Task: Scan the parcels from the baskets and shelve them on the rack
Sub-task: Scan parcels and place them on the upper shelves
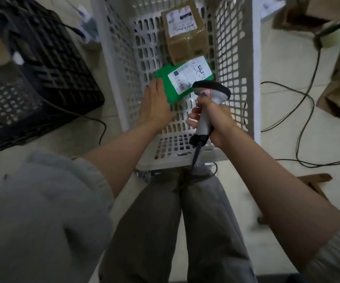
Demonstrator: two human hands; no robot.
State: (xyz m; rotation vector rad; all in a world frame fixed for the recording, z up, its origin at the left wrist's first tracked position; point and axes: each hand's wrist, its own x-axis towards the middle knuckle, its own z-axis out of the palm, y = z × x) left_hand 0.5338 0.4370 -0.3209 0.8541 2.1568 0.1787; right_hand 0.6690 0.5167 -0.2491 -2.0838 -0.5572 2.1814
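- Pale tiled floor [79, 148] is carrying cables, a black crate [42, 74] and a white basket [234, 64].
- Left hand [154, 107] is resting straight fingers, close together, on the green parcel [165, 86] inside the basket, likely steadying it label-up.
- Right hand [212, 119] is gripping the scanner [210, 94], fingers curled round its handle, its head just beside the label.
- Brown parcel [185, 31] is lying beyond both sets of fingertips, presumably awaiting its turn.

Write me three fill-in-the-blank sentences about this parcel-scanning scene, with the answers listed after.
1. The right hand grips a corded ____.
2. The left hand rests on the ____ parcel's edge.
3. The brown parcel lies in the ____ basket, beyond the other parcel.

Missing words: scanner; green; white
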